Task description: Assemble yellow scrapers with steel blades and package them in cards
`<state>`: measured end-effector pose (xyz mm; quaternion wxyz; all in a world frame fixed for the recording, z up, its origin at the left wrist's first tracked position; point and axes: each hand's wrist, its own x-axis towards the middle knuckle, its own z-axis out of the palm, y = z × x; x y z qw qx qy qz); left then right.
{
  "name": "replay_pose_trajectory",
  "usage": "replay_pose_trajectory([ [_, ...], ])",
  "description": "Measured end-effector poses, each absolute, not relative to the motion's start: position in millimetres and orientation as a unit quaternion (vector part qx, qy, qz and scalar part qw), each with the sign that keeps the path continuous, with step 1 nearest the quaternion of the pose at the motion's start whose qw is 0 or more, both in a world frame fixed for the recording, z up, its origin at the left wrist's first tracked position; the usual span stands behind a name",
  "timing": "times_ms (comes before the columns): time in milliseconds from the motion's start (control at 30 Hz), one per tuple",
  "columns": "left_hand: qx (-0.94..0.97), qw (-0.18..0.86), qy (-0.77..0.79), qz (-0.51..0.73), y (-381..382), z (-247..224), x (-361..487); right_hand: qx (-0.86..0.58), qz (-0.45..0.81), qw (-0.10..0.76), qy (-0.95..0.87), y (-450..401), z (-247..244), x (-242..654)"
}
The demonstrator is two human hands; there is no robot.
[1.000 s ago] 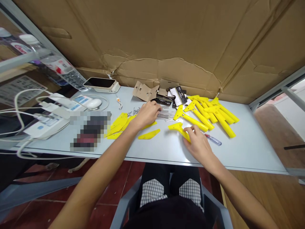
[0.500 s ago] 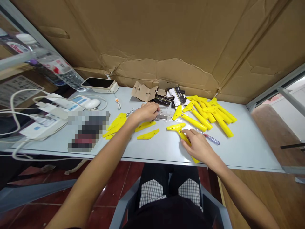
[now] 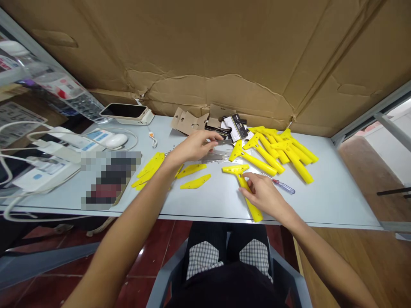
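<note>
Head view: left hand [image 3: 196,145] pinches a metal blade [image 3: 225,142], far middle; right hand [image 3: 269,193] grips a yellow scraper [image 3: 243,184] on the counter [image 3: 327,201], near middle. A slack pinch could let the blade slip and cut.

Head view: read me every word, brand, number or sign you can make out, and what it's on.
No text reads with certainty.
Black-and-white card: print too small.
Front bottle's label: red and white, lettering blurred.
Rear bottle's label, left edge: cut off and blurred.
Label on brown carton: marks, blurred.
White power strip: blue patches, nothing legible.
</note>
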<state>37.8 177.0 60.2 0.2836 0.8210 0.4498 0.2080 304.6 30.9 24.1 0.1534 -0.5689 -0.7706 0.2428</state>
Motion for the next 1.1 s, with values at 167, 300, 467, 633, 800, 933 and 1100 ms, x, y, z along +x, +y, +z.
replay_pose_trajectory([
  [167,0.747,0.418,0.436,0.278,151.5,52.5,60.0,-0.602,0.268,0.189,-0.728,30.0,16.9,296.3],
  [300,0.683,0.504,0.427,0.312,142.6,38.7,69.4,-0.606,0.268,0.247,-0.707,29.1,15.1,294.9],
  [467,0.651,0.527,0.435,0.329,137.1,33.7,73.2,-0.598,0.252,0.307,-0.696,31.8,14.1,298.4],
  [633,0.624,0.566,0.442,0.308,134.6,35.2,73.9,-0.567,0.252,0.334,-0.709,36.3,10.5,301.5],
  [800,0.593,0.585,0.457,0.313,133.8,34.5,75.3,-0.562,0.313,0.341,-0.686,36.7,5.5,302.2],
  [933,0.586,0.592,0.462,0.305,133.5,32.5,75.5,-0.560,0.360,0.350,-0.660,34.2,2.4,302.0],
  [1100,0.549,0.618,0.467,0.313,132.2,31.2,76.7,-0.555,0.342,0.365,-0.665,32.9,1.2,301.0],
])
